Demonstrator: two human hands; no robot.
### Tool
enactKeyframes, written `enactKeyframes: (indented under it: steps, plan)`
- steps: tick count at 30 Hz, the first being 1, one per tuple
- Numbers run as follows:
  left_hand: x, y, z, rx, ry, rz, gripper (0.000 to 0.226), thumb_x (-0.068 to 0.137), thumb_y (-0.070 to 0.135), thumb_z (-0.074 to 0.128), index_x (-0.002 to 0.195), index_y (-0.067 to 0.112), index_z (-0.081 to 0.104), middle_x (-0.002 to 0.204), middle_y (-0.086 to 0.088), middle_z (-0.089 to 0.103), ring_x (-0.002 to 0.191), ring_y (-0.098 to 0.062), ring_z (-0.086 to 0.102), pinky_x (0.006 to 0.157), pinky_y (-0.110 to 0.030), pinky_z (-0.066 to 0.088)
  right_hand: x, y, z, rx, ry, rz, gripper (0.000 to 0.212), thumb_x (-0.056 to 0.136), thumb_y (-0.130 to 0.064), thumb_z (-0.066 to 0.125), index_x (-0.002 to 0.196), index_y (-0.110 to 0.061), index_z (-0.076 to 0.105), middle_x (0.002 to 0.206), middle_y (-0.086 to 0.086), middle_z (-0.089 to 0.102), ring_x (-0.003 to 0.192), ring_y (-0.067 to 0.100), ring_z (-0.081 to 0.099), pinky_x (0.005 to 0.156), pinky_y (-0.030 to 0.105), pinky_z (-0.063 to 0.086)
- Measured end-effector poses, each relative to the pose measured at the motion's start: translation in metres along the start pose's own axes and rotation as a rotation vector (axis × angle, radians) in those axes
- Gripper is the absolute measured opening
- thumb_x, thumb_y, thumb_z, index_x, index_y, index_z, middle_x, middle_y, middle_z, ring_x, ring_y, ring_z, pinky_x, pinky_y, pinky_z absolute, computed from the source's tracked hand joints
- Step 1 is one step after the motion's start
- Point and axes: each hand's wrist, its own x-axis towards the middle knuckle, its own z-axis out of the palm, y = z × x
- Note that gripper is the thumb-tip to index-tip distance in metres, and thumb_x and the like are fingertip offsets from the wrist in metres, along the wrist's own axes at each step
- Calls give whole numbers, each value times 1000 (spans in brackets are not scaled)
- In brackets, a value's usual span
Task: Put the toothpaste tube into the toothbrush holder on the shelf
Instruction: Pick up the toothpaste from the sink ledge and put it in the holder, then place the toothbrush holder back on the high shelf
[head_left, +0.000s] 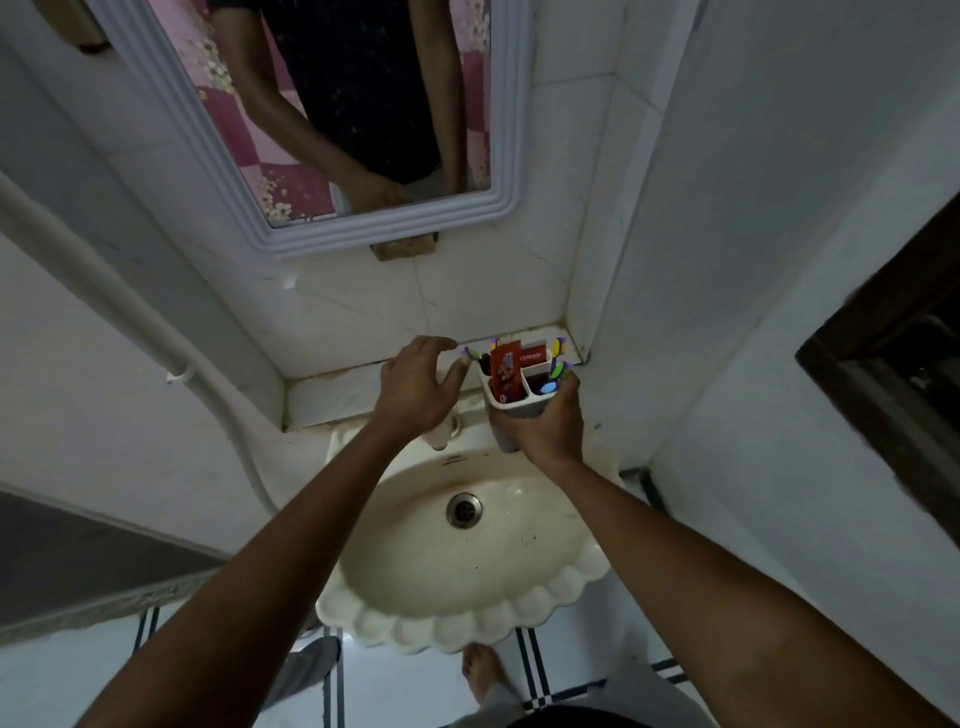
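Observation:
A white toothbrush holder (514, 410) with several compartments hangs just in front of the tiled shelf (332, 392), gripped from below by my right hand (545, 431). A red toothpaste tube (503, 371) stands upright in its left compartment. A second red and white tube (535, 357) and several coloured toothbrushes (557, 374) stick out of the other compartments. My left hand (415, 387) hovers just left of the holder with fingers spread, holding nothing.
A cream scalloped sink (561, 592) with a drain lies below the shelf, its tap partly hidden under my left hand. A white-framed mirror (322, 228) hangs above. A white pipe (130, 322) runs down the left wall. Walls close in on the right.

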Motion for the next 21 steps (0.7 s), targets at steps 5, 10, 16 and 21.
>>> enactKeyframes:
  steps: [5, 10, 16, 21]
  plan:
    - [0, 22, -27, 13, 81, 2, 53, 103, 58, 51, 141, 23, 63, 143, -1, 64, 133, -23, 59, 111, -54, 46, 9, -35, -25, 51, 27, -109, 109, 57, -41, 112, 144, -21, 50, 129, -11, 68, 115, 11, 70, 84, 8, 52]
    - [12, 68, -66, 14, 225, 29, 55, 103, 60, 49, 142, 23, 62, 141, -2, 66, 132, -23, 60, 111, -54, 47, 23, -106, -71, 121, 129, -259, 101, 57, -44, 111, 135, -19, 52, 126, -4, 69, 112, 17, 70, 95, 35, 60]
    - [29, 140, -125, 42, 401, 135, 54, 104, 57, 53, 139, 17, 63, 133, -5, 69, 123, -25, 65, 103, -49, 51, 33, -203, -148, 199, 204, -468, 107, 51, -67, 102, 134, -21, 53, 129, 1, 69, 115, 23, 71, 96, 45, 63]
    - [44, 199, -189, 74, 546, 214, 54, 104, 57, 51, 142, 21, 61, 137, -5, 67, 124, -24, 64, 104, -53, 52, 33, -286, -209, 266, 257, -615, 113, 45, -76, 96, 132, -18, 55, 128, 1, 65, 120, 28, 67, 96, 50, 62]
